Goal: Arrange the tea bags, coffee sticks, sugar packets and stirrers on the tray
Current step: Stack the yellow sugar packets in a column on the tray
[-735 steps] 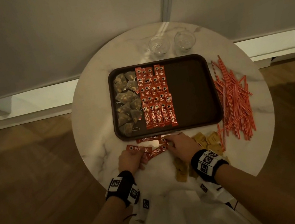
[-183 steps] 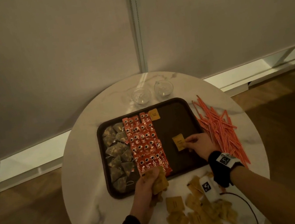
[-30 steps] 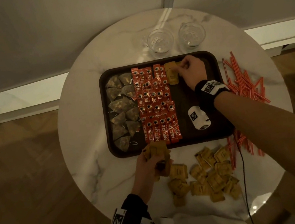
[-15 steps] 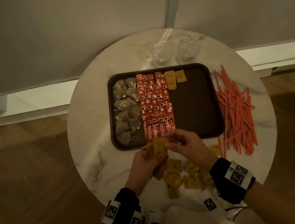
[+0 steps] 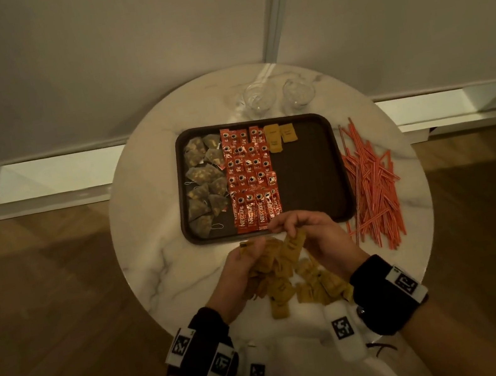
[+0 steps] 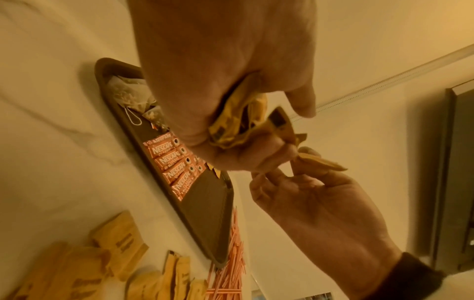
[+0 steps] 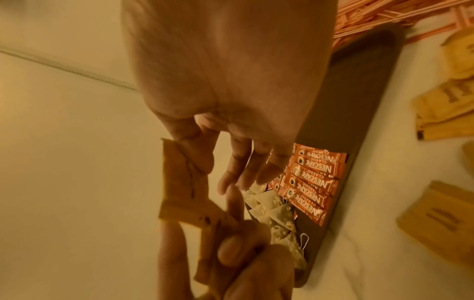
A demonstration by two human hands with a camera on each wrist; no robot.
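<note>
Hands work just above the near tabletop edge. Left hand (image 5: 237,269) is curled round a crumpled bunch of mustard-yellow paper sugar packets (image 6: 236,119); right hand (image 5: 319,241) has thumb & forefinger pinching one packet (image 7: 179,178) off that bunch, other fingers loose. Below them a loose heap of the same yellow packets (image 5: 293,285) lies on the round white marble tabletop (image 5: 155,270), w/ some close to the near rim.

To do this step well, I'd say: peel one packet at a time, flatten it, carry it low over the near rim of the dark brown rectangular plastic tray (image 5: 340,171) and lay it square beside the packets already down.

On the tray, left to right: grey-green pyramid tea bags (image 5: 202,182), red Nescafe coffee sticks (image 5: 250,180) in rows, then a few yellow packets (image 5: 279,137) at the far edge. Right part is bare brown, so plenty of room for sugar + stirrers.

Red-and-white striped stirrers (image 5: 372,185) sprawl on the marble just right of the tray, not yet on it; a wide sweep of the right wrist could scatter them. Two clear drinking glasses (image 5: 277,96) stand just beyond the tray's far rim, so reaches to that end shouldn't overshoot.
</note>
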